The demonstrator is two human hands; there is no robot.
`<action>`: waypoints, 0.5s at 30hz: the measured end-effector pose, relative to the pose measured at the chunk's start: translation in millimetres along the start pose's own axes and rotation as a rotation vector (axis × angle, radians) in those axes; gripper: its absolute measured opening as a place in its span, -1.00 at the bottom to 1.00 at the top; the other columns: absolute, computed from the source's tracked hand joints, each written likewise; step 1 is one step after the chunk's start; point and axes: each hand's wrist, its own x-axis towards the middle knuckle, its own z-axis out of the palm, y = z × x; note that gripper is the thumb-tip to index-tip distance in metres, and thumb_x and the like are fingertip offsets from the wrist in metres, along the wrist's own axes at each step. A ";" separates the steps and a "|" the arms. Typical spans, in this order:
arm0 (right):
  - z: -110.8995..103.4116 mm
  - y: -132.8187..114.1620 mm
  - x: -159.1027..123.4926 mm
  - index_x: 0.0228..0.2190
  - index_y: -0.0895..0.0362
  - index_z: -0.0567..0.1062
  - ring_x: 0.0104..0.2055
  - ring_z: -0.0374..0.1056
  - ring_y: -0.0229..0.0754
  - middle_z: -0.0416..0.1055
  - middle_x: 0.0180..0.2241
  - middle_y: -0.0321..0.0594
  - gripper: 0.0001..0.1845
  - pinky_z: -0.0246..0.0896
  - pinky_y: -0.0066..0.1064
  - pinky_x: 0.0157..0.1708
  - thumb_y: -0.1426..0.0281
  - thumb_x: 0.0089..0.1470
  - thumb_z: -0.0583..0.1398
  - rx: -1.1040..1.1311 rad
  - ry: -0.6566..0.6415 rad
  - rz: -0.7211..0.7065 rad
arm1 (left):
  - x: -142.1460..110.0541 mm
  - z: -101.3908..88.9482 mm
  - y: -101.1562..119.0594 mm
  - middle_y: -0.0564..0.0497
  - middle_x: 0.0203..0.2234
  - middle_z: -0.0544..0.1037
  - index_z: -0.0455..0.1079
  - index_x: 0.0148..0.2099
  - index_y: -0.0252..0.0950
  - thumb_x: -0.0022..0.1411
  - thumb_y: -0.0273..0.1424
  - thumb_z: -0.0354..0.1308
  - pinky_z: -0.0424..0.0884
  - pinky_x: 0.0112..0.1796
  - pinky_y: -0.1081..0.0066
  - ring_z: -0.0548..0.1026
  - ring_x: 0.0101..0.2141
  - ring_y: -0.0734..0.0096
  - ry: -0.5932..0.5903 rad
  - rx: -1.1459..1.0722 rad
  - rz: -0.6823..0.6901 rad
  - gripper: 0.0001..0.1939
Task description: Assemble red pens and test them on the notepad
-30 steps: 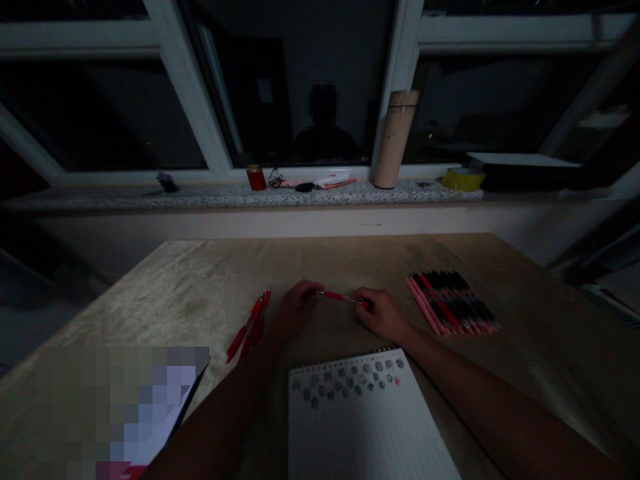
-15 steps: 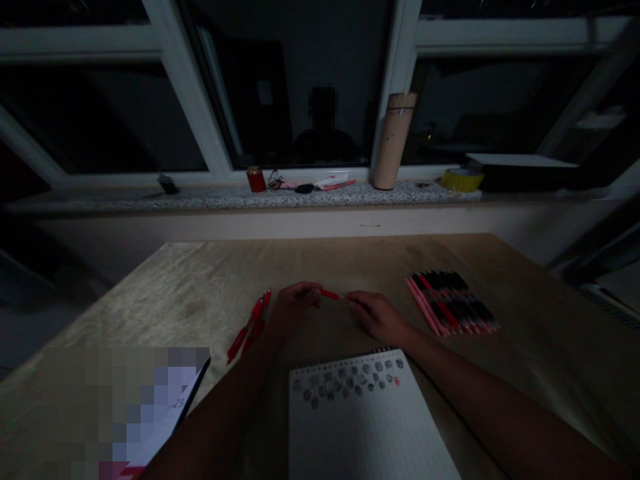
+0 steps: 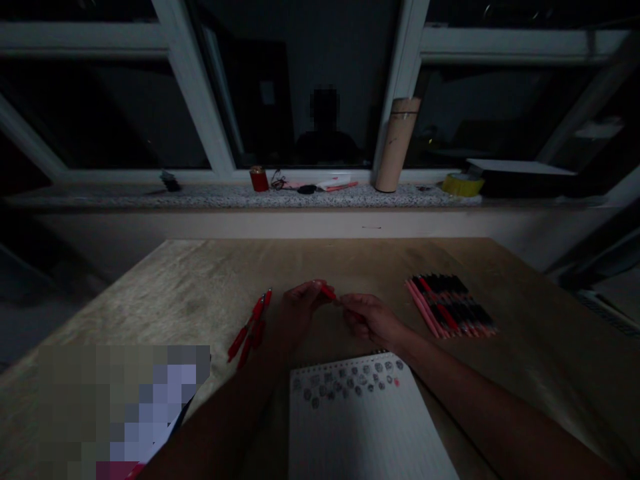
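Observation:
In the head view, my left hand (image 3: 301, 298) is closed on a slim red pen (image 3: 327, 292), whose red barrel shows past the fingertips. My right hand (image 3: 369, 316) is closed, fingertips pinched at the pen's narrow right end; the exact grip there is too small and dark to tell. Both hands are raised just beyond the top edge of a spiral notebook (image 3: 370, 427). Its ruled page carries rows of dark scribbled circles and one red one. Left of my left hand lie several red pens or pen parts (image 3: 257, 310) in a loose cluster.
At the right lies a tight row of black, red and pink pens (image 3: 453, 305). A partly blurred-out device or sheet (image 3: 165, 427) is at the lower left. The windowsill (image 3: 215, 195) holds a red jar (image 3: 259, 179), a tall tan cylinder (image 3: 399, 143) and yellow tape (image 3: 463, 185).
My hands have drawn slightly closer together. The red pen now slants more, and less of its narrow end shows between them. The view has shifted slightly.

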 end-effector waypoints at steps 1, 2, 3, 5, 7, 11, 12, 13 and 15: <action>0.9 0.8 -0.2 -0.34 0.16 0.41 -0.68 -0.04 -0.40 0.11 -0.65 -0.44 -0.67 -0.19 -0.51 -0.66 0.13 0.02 0.15 -0.174 0.076 -0.103 | 0.0 -0.3 0.3 -0.04 -0.46 0.55 0.48 -0.41 -0.37 0.08 -0.23 0.20 0.40 -0.25 0.39 0.49 -0.40 0.39 0.030 -0.006 0.006 -0.74; 1.7 1.2 -0.9 -0.34 0.15 0.42 -0.62 0.06 -0.37 0.20 -0.60 -0.39 -0.69 -0.10 -0.50 -0.61 0.15 0.03 0.14 -0.371 0.145 -0.214 | 0.3 -1.0 0.3 -0.03 -0.47 0.54 0.48 -0.42 -0.36 0.08 -0.22 0.20 0.40 -0.26 0.39 0.48 -0.41 0.40 0.062 -0.020 0.015 -0.73; 2.4 1.2 -1.8 -0.33 0.14 0.43 -0.55 0.15 -0.33 0.28 -0.54 -0.33 -0.71 -0.02 -0.48 -0.53 0.17 0.05 0.13 -0.563 0.192 -0.309 | 0.8 -2.0 0.2 -0.02 -0.49 0.54 0.47 -0.44 -0.36 0.08 -0.22 0.20 0.40 -0.27 0.39 0.48 -0.42 0.41 0.084 -0.039 0.021 -0.73; 3.6 -0.1 -4.0 -0.33 0.12 0.44 -0.43 0.25 -0.26 0.36 -0.45 -0.25 -0.76 0.04 -0.43 -0.41 0.22 0.09 0.09 -0.820 0.244 -0.420 | 2.2 -4.0 -0.4 -0.01 -0.49 0.54 0.47 -0.45 -0.35 0.07 -0.23 0.21 0.40 -0.28 0.41 0.48 -0.42 0.43 0.101 -0.108 0.025 -0.74; 4.4 -2.1 -4.9 -0.38 0.13 0.44 -0.43 0.25 -0.25 0.36 -0.47 -0.25 -0.75 0.05 -0.42 -0.40 0.24 0.11 0.07 -0.823 0.251 -0.416 | 3.0 -4.8 -1.2 0.00 -0.47 0.55 0.47 -0.44 -0.34 0.07 -0.27 0.22 0.41 -0.26 0.41 0.49 -0.40 0.43 0.091 -0.181 0.014 -0.78; 2.8 -4.3 -0.4 -0.48 0.14 0.35 -0.73 -0.11 -0.38 0.00 -0.73 -0.47 -0.67 -0.16 -0.52 -0.71 0.14 0.10 0.03 -0.176 0.087 -0.053 | 1.9 -3.5 -2.7 -0.04 -0.37 0.57 0.49 -0.33 -0.33 0.07 -0.27 0.23 0.43 -0.22 0.33 0.52 -0.31 0.34 0.032 -0.309 -0.044 -0.79; 1.7 -4.2 1.2 -0.49 0.14 0.32 -0.75 -0.22 -0.40 -0.09 -0.74 -0.52 -0.67 -0.24 -0.54 -0.75 0.13 0.08 0.04 -0.010 -0.010 0.068 | 1.6 -3.3 -3.5 -0.06 -0.36 0.58 0.49 -0.32 -0.34 0.07 -0.28 0.23 0.44 -0.22 0.31 0.52 -0.30 0.31 0.019 -0.318 -0.057 -0.79; 0.8 -3.9 2.6 -0.48 0.14 0.31 -0.75 -0.29 -0.41 -0.14 -0.73 -0.55 -0.67 -0.30 -0.55 -0.77 0.13 0.07 0.05 0.113 -0.086 0.153 | 1.5 -3.5 -4.7 -0.07 -0.36 0.58 0.49 -0.31 -0.34 0.07 -0.28 0.23 0.44 -0.23 0.30 0.53 -0.30 0.29 0.017 -0.320 -0.061 -0.79; 0.0 -2.7 4.3 -0.45 0.14 0.31 -0.74 -0.28 -0.42 -0.12 -0.71 -0.55 -0.67 -0.31 -0.57 -0.77 0.11 0.05 0.08 0.157 -0.117 0.165 | 2.2 -4.9 -7.6 -0.06 -0.37 0.58 0.48 -0.33 -0.34 0.07 -0.30 0.23 0.44 -0.23 0.31 0.54 -0.30 0.29 0.047 -0.315 -0.052 -0.81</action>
